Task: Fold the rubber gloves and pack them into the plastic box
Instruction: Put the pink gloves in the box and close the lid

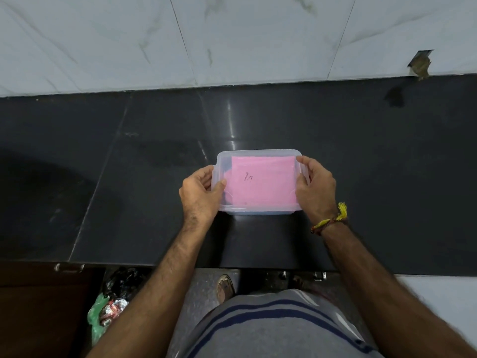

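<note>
A clear plastic box (pixel 258 153) rests on the dark stone counter, its translucent lid on top. Through the lid shows a flat pink folded rubber glove (pixel 263 182) with a small dark mark on it, filling most of the box. My left hand (pixel 200 193) grips the box's left end, thumb pressed on the lid. My right hand (pixel 316 188) grips the right end, fingers curled over the lid's corner. A yellow thread band sits on my right wrist.
The black counter (pixel 129 164) runs left and right, backed by a white marble-tiled wall (pixel 232 40). A broken hole in the tiles (pixel 420 62) is at the far right. Below the counter's front edge lie bags of rubbish (pixel 111 306) on the floor.
</note>
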